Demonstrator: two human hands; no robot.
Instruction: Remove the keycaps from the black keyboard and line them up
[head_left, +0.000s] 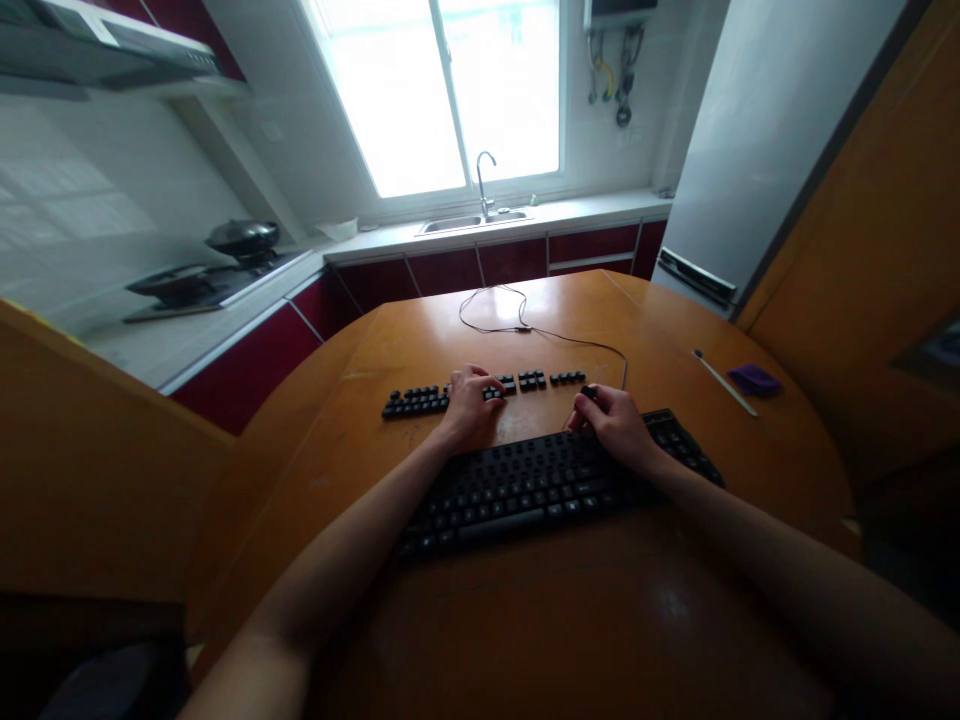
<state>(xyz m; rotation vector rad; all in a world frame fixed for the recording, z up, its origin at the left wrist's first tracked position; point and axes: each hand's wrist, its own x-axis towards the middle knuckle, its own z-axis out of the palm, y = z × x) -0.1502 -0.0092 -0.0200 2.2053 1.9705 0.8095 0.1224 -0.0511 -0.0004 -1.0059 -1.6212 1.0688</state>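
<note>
A black keyboard (517, 480) lies on the round wooden table in front of me, with part of its upper rows stripped of keycaps. Beyond it, loose black keycaps (416, 402) stand in rows on the tabletop. My left hand (471, 400) rests over the middle of these rows, its fingers apart and curved, thumb and forefinger on either side of a few caps. Above the keyboard's upper right edge, my right hand (611, 425) pinches a small black keycap (589, 392) between thumb and fingers. Its lower fingers are partly hidden.
A thin black cable (570, 338) loops across the far side of the table (315, 480). On the right lie a slim brush-like stick (724, 382) and a purple cloth (754, 380). Behind stand a counter with a sink (450, 225), a stove (217, 285) and a fridge (772, 130).
</note>
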